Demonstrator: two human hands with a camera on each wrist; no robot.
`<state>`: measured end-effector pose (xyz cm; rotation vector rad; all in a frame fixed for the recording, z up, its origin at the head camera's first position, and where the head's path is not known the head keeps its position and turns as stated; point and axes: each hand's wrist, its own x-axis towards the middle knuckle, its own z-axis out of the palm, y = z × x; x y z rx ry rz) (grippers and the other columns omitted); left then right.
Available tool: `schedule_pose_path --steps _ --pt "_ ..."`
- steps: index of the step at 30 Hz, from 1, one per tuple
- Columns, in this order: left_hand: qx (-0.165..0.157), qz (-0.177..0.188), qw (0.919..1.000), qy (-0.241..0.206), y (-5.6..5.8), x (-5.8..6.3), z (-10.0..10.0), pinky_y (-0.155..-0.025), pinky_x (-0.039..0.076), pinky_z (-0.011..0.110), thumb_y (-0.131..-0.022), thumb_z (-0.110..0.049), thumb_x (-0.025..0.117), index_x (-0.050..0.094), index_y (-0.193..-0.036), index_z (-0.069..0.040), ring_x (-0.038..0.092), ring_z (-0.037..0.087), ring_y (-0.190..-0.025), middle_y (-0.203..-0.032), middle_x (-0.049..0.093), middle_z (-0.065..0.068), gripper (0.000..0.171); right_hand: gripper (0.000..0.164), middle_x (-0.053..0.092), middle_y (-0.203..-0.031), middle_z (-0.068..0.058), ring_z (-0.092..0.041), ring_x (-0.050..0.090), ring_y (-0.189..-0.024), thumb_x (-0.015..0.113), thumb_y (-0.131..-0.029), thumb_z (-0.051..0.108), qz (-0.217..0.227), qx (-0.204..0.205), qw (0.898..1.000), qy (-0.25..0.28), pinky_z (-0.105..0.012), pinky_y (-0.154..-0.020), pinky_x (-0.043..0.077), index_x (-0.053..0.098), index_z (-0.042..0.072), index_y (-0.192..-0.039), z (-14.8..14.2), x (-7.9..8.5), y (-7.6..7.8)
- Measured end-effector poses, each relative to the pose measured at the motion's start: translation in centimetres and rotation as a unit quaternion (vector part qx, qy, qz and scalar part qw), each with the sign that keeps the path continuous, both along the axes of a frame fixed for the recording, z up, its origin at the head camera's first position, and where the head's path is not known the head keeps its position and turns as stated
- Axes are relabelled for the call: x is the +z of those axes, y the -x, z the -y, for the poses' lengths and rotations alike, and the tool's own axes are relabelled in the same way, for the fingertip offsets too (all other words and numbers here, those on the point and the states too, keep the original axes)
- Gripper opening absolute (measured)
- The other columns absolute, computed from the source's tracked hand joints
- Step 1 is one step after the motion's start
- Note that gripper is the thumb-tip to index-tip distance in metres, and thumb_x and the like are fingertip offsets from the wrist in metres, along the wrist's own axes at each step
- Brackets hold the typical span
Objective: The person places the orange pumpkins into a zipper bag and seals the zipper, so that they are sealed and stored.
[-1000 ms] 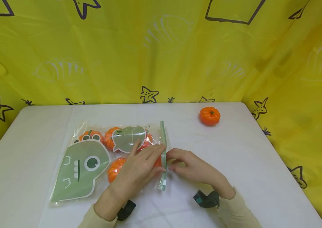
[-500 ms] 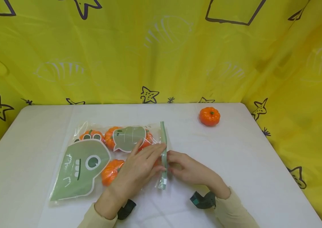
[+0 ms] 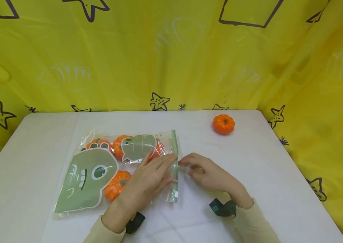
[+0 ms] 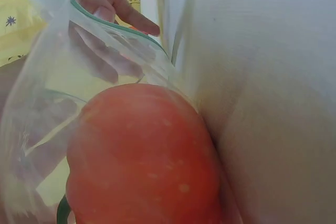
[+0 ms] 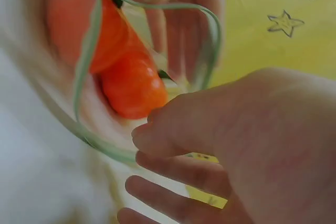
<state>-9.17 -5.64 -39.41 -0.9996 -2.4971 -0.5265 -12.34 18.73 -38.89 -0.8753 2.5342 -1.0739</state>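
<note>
A clear zip bag [image 3: 175,145] with green monster prints lies on the table, with several small orange pumpkins [image 3: 117,187] inside. My left hand [image 3: 147,182] lies over the bag near its green-edged mouth and holds the film there between thumb and fingers. The mouth stands apart in the right wrist view, showing two pumpkins [image 5: 135,85] within. Just right of the mouth, my right hand [image 3: 210,173] has loosely bent fingers and nothing in them. Close to the left wrist camera, a pumpkin [image 4: 142,156] shows through the film. Part of the bag is hidden under my left hand.
Another orange pumpkin [image 3: 223,124] sits alone at the table's back right. The table [image 3: 250,158] has a white cover. A yellow curtain [image 3: 122,50] with sea drawings hangs behind and at both sides.
The pumpkin beside my left wrist has rolled left and towards me inside the bag. My right hand has drawn slightly right from the mouth. The left hand keeps its place.
</note>
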Motion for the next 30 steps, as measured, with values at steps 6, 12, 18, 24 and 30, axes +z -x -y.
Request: schedule_pose_path --steps 6,12,18,24,30 --pt "0.005 0.022 0.9997 0.002 0.0 -0.2 0.0 -0.12 0.028 0.054 -0.09 -0.038 0.07 0.05 -0.144 -0.011 0.056 0.017 -0.131 -0.144 0.057 0.001 0.063 0.034 0.063 -0.127 -0.006 -0.027 0.06 -0.116 0.058 -0.094 -0.001 -0.011 -0.047 0.999 0.019 -0.05 -0.099 0.052 0.062 0.009 -0.126 -1.4 0.5 0.7" --pt "0.006 0.033 0.9994 0.002 0.0 -0.3 0.0 -0.118 0.031 0.055 -0.09 -0.039 0.069 0.049 -0.144 -0.013 0.055 0.016 -0.132 -0.144 0.057 0.0 0.064 0.03 0.063 -0.126 -0.008 -0.031 0.059 -0.117 0.062 -0.094 0.001 -0.047 -0.09 0.995 -0.005 -0.053 -0.098 0.052 0.063 0.007 -0.124 -2.9 1.2 1.4" --pt "0.008 0.055 0.9985 0.003 0.1 -0.3 0.1 -0.119 0.028 0.055 -0.091 -0.04 0.068 0.05 -0.144 -0.014 0.054 0.016 -0.133 -0.144 0.057 -0.001 0.061 0.03 0.062 -0.127 -0.011 -0.035 0.057 -0.12 0.064 -0.092 0.001 -0.07 -0.119 0.99 -0.018 -0.054 -0.097 0.051 0.063 0.005 -0.122 -3.7 2.0 2.0" --pt "0.005 0.066 0.9978 -0.002 0.1 -0.3 0.2 -0.12 0.027 0.057 -0.091 -0.04 0.068 0.05 -0.144 -0.014 0.054 0.017 -0.133 -0.143 0.058 0.0 0.061 0.03 0.061 -0.127 -0.014 -0.038 0.057 -0.117 0.065 -0.091 0.001 -0.092 -0.134 0.986 -0.032 -0.056 -0.095 0.051 0.062 0.004 -0.121 -4.3 2.5 2.7" --pt "0.008 0.09 0.9959 -0.001 0.1 -0.3 0.2 -0.121 0.024 0.056 -0.093 -0.042 0.065 0.047 -0.146 -0.015 0.052 0.016 -0.135 -0.145 0.056 0.0 0.061 0.03 0.059 -0.126 -0.018 -0.039 0.056 -0.114 0.065 -0.091 0.002 -0.128 -0.167 0.976 -0.052 -0.057 -0.093 0.05 0.061 0.002 -0.121 -4.8 2.7 4.0"
